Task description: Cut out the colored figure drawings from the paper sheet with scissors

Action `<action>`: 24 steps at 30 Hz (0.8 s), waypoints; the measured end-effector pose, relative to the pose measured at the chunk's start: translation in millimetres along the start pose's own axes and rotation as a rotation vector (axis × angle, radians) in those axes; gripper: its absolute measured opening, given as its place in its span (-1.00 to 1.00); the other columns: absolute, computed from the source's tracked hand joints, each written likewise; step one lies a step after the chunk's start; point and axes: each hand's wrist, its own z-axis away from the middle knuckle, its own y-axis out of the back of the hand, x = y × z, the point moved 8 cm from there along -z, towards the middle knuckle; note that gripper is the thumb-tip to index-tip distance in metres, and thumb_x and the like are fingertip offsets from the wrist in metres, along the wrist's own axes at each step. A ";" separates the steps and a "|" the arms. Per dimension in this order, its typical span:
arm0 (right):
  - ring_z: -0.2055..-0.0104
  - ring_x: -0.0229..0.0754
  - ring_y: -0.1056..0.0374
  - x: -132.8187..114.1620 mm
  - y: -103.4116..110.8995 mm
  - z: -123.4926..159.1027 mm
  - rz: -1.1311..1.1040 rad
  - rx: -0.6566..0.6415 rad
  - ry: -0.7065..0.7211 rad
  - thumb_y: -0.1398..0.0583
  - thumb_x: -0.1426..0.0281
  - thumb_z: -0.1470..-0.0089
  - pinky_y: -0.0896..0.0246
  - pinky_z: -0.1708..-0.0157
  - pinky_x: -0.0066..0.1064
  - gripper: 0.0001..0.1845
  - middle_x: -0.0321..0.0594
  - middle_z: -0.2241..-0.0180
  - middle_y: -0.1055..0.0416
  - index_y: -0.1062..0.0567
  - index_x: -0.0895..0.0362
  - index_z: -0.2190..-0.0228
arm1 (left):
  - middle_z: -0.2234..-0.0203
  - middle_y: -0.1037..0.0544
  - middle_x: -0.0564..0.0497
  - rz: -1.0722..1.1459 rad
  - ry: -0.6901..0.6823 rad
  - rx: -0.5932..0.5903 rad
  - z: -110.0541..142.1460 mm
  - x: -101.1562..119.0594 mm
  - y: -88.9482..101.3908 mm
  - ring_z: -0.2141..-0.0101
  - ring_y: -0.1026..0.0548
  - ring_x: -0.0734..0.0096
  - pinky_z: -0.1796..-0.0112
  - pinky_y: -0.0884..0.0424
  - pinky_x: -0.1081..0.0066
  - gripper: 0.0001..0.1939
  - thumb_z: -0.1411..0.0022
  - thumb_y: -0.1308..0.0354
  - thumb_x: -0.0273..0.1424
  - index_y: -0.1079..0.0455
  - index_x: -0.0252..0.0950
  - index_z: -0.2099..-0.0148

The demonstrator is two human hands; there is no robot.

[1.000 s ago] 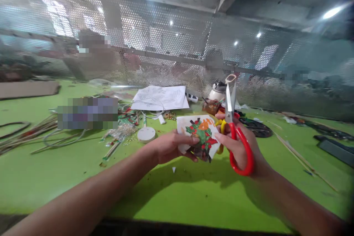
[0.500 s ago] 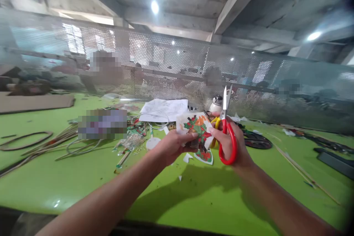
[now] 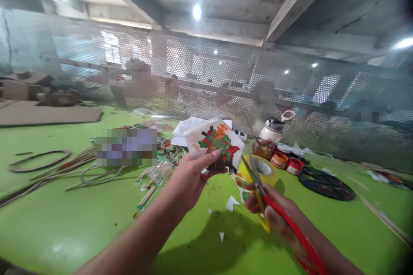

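My left hand (image 3: 193, 176) pinches a piece of white paper (image 3: 191, 137) between thumb and fingers. On the paper is a coloured design of green leaves, red shapes and an orange patch. To its right, my right hand (image 3: 280, 208) grips a pair of scissors (image 3: 256, 176) with a red handle; a yellow loop also shows at the fingers. The slightly parted blades point up toward the paper's right edge, apparently short of it. Under the blades lies a coloured paper cutout (image 3: 239, 181), partly hidden. Small white scraps (image 3: 231, 203) lie below the hands.
A yellow tape roll (image 3: 272, 174) lies behind the scissors. Beyond it stand small paint jars (image 3: 294, 166), a jar of brownish liquid (image 3: 263, 149) and a white pot (image 3: 272, 130). A black oval piece (image 3: 325, 184) is at right; thin sticks (image 3: 77, 161) and beaded pieces (image 3: 159, 172) lie left.
My right hand has lowered and drawn back from the paper, and the scissors have tipped from upright to pointing up-left. The paper is turned in my left hand. The camera view has swung left.
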 end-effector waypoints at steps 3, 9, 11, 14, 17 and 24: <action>0.26 0.03 -0.37 -3.4 -2.3 6.5 0.117 -0.149 0.033 -0.24 -0.15 0.10 -0.24 0.26 -0.16 -0.33 -0.15 0.33 -0.46 -0.49 0.01 0.06 | 0.36 -0.60 -0.12 0.002 -0.007 0.029 -0.7 2.4 3.5 0.39 -0.50 0.44 0.32 -0.41 0.48 -0.86 -0.05 -0.34 -0.42 -0.54 -0.40 0.34; 0.31 -0.04 -0.35 -0.5 -6.6 12.5 0.063 -0.242 -0.046 -0.26 -0.12 0.10 -0.23 0.38 -0.30 -0.32 -0.15 0.34 -0.43 -0.48 0.02 0.03 | 0.36 -0.61 -0.18 -0.019 0.042 0.068 2.5 -5.6 -0.2 0.38 -0.51 0.37 0.31 -0.41 0.45 -0.87 -0.06 -0.32 -0.43 -0.56 -0.43 0.33; 0.36 -0.09 -0.34 1.8 -7.0 13.5 0.043 -0.221 -0.075 -0.29 -0.11 0.12 -0.21 0.43 -0.34 -0.32 -0.16 0.35 -0.43 -0.49 0.03 0.05 | 0.36 -0.61 -0.18 -0.002 0.035 0.066 3.4 -7.7 -3.6 0.39 -0.50 0.38 0.33 -0.41 0.44 -0.87 -0.06 -0.32 -0.44 -0.56 -0.43 0.34; 0.46 -0.18 -0.28 0.0 -6.9 14.3 0.079 -0.207 -0.063 -0.28 -0.12 0.12 -0.17 0.48 -0.37 -0.33 -0.20 0.38 -0.40 -0.49 0.02 0.06 | 0.36 -0.60 -0.18 0.031 0.030 0.049 3.9 -11.2 -7.5 0.40 -0.50 0.39 0.34 -0.42 0.44 -0.88 -0.07 -0.31 -0.45 -0.55 -0.44 0.34; 0.50 -0.21 -0.24 0.0 -6.2 14.1 0.092 -0.207 -0.095 -0.28 -0.14 0.16 -0.14 0.51 -0.39 -0.30 -0.23 0.42 -0.38 -0.49 0.02 0.07 | 0.39 -0.60 -0.17 0.052 0.024 0.033 3.8 -13.6 -8.9 0.42 -0.49 0.41 0.35 -0.42 0.46 -0.89 -0.05 -0.33 -0.46 -0.54 -0.44 0.37; 0.54 -0.22 -0.16 0.9 -9.0 13.5 0.137 -0.228 -0.110 -0.24 -0.17 0.14 -0.03 0.57 -0.42 -0.28 -0.29 0.52 -0.29 -0.48 0.07 0.08 | 0.38 -0.59 -0.17 0.021 0.034 0.014 3.3 -16.5 -9.1 0.42 -0.49 0.38 0.36 -0.47 0.38 -0.86 -0.06 -0.33 -0.42 -0.53 -0.44 0.37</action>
